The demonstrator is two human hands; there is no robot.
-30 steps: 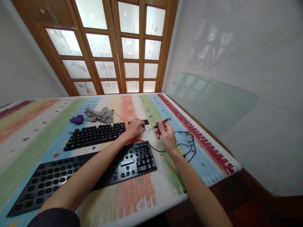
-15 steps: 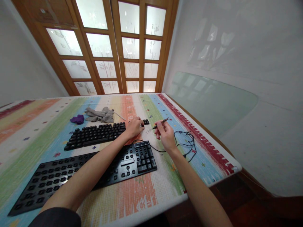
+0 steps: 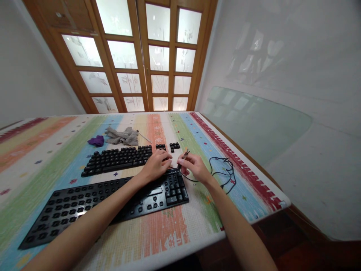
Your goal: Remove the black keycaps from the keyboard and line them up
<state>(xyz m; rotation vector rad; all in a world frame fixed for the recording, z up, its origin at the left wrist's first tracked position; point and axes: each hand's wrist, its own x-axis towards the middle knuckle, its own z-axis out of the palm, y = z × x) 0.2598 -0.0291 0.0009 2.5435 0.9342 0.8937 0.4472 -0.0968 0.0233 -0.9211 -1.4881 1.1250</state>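
Note:
A black keyboard base (image 3: 96, 188) lies at a slant across the near table, most of its keycaps off, with a block of keycaps (image 3: 175, 192) still at its right end. My left hand (image 3: 158, 165) rests over its top edge, fingers loosely bent and apart, nothing visible in them. Pinched in my right hand (image 3: 194, 165) is a keycap puller (image 3: 185, 155) with a dark handle; its wire end is hidden near the keyboard's upper right corner. Loose black keycaps (image 3: 121, 157) stand in rows behind the base, and small groups of keycaps (image 3: 175, 145) sit beyond my hands.
Behind the keycap rows lie grey cloth gloves (image 3: 122, 136), a purple cloth (image 3: 96, 141) and a thin stick-like tool (image 3: 143, 136). A black cable (image 3: 225, 173) coils at the right. The striped tablecloth (image 3: 203, 218) covers the table up to its right edge, near the wall.
My left hand has drawn back from the loose keycaps to the keyboard base. My right hand has brought the keycap puller left and down toward the keyboard's upper right corner.

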